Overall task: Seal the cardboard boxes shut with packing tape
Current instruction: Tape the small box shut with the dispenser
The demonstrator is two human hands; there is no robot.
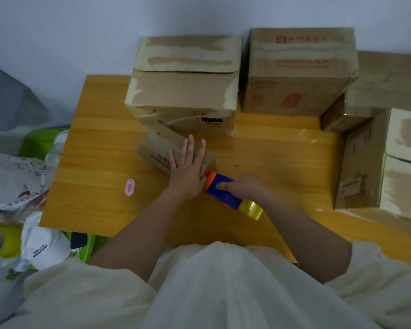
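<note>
One small box (173, 151) lies mid-table, its long axis running up-left from our flat left hand (188, 169); our right hand (243, 186) grips the tape dispenser (223, 189) (touching its near end).

"HELLO WEEKEND" on white cap (43, 243)
</note>
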